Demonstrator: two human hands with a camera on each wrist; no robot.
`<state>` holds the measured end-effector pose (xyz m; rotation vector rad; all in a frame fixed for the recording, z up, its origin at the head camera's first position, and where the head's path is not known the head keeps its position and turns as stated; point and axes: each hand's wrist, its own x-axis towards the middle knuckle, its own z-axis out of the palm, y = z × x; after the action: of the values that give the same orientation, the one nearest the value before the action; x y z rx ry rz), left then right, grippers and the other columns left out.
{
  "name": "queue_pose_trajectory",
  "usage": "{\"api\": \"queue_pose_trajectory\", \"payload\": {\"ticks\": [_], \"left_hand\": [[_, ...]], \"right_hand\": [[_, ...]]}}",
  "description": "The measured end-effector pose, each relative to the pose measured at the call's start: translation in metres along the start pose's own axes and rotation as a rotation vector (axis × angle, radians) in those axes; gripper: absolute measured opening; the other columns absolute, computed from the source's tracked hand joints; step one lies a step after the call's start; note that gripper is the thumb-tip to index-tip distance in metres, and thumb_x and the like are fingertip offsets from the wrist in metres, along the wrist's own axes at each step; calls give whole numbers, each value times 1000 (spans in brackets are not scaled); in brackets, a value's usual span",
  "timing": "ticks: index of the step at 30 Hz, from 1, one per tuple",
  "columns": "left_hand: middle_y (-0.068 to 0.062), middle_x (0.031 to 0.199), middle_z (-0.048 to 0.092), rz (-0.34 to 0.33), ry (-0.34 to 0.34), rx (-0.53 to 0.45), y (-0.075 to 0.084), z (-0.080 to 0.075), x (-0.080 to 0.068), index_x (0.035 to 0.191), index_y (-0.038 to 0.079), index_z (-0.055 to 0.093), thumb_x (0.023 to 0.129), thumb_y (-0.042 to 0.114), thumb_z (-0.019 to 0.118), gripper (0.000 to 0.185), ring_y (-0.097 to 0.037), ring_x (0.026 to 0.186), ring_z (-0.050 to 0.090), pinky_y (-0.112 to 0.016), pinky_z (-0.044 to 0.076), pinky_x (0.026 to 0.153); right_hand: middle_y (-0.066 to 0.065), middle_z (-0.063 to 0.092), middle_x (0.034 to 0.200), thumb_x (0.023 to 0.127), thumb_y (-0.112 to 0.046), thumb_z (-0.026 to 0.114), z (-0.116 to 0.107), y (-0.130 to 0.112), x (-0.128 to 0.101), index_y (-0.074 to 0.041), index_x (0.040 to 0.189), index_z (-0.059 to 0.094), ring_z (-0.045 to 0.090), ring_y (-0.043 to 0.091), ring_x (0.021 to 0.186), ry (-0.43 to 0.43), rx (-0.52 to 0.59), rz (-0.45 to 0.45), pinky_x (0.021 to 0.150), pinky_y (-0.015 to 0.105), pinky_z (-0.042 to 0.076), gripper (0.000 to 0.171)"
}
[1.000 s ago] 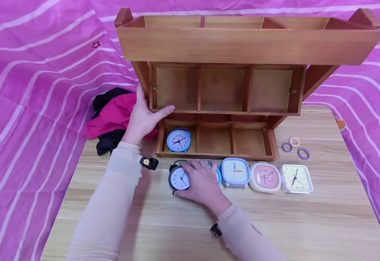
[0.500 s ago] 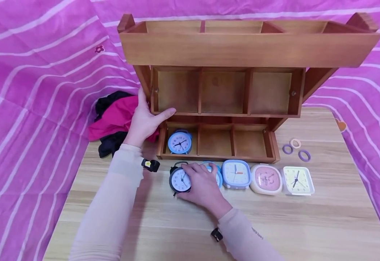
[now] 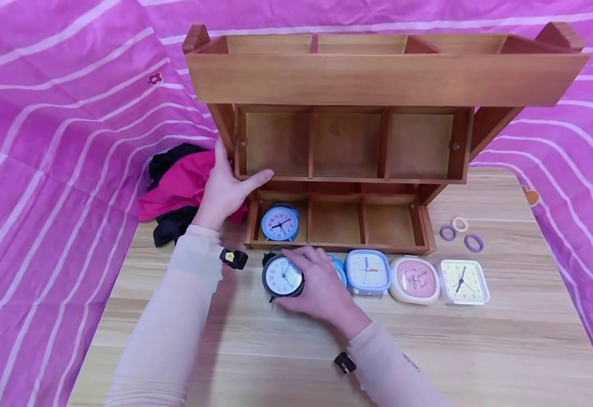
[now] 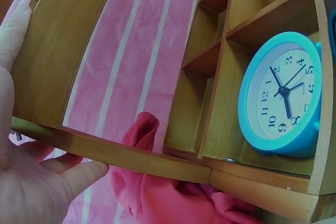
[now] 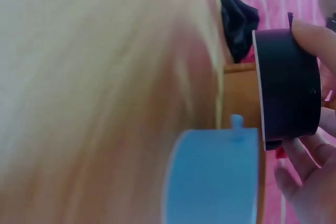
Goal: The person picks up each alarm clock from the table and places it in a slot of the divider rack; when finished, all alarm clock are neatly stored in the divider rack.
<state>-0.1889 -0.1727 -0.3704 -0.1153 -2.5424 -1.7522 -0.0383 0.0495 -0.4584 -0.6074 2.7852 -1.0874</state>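
My right hand (image 3: 321, 291) is curled round the black alarm clock (image 3: 282, 276) on the counter (image 3: 479, 350), just in front of the wooden organizer (image 3: 377, 73) – left hand (image 3: 223, 189) grips its side. Looks light, rigid, glass face probably fragile – I'd hold the rim

Wooden table (image 3: 479, 350), light grain. On it: a wooden rack (image 3: 347, 141); a row of clocks, black (image 3: 282, 277), blue (image 3: 367, 272), pink (image 3: 414, 279), cream (image 3: 463, 281); three hair rings (image 3: 460, 232); a heap of red and black cloth (image 3: 176, 189).
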Motion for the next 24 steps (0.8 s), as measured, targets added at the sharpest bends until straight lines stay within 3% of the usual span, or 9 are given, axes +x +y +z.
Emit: {"api": "queue_pose_trajectory", "payload": {"ticks": [3,9,17,24], "left_hand": [[4,163,38,2,5,13,0,0,0,164,37,9,85,38,88,112,-18,146,44,-43,42,118],[6,164,37,2,6,23,2,0,-2,164,39,8,85,42,87,111,-18,148,42,-43,41,119],[5,163,39,3,5,14,2,0,-2,164,39,10,85,42,87,110,-18,146,44,-42,42,118],[5,162,40,-3,5,9,3,0,-2,163,39,11,85,42,87,109,-19,145,45,-44,42,118]], "right_hand": [[-5,58,134,69,-56,95,-8,-2,2,-24,150,58,47,15,122,-5,64,15,95,39,55,94],[-4,57,133,69,-52,97,-21,0,7,-21,149,60,46,15,123,24,90,43,94,36,57,93],[-1,58,135,69,-47,98,-46,17,18,-19,148,60,47,21,125,106,92,65,96,43,56,93],[7,57,140,70,-47,97,-71,37,44,-16,150,58,45,27,129,129,52,100,104,49,50,94]]}}
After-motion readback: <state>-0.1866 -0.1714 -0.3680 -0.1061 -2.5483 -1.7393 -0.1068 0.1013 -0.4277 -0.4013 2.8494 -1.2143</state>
